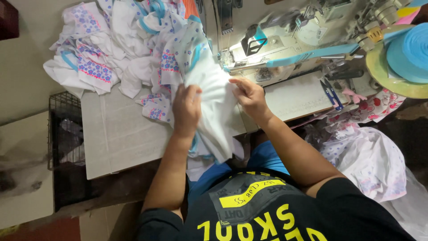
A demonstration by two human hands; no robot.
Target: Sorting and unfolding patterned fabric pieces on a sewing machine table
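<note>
White cloth (214,107) is held between both hands at the front of the sewing machine (285,44), its upper edge lying under the lit needle area and its lower part hanging over the table (120,138) edge toward the lap. The left hand (186,109) is closed on the cloth's left side, fingers curled into a fold. The right hand (249,96) is pinched on the right edge, thumb and fingertips pressed onto the fabric close to the needle. A strip of blue trim (307,56) is seen running along the machine bed toward the same spot.

The cloth is judged to be thin, light and limp: it is bunched where it is gripped and sags where it is not. It is likely to slide and crease easily, so it is best taken near the edges on either side of the seam line, kept flat and lightly taut between the two hands.

A heap of printed pieces (111,44) is piled on the table's far left. Snips (331,93) are laid on the table to the right, and a roll of blue tape (408,51) is set beyond them.
</note>
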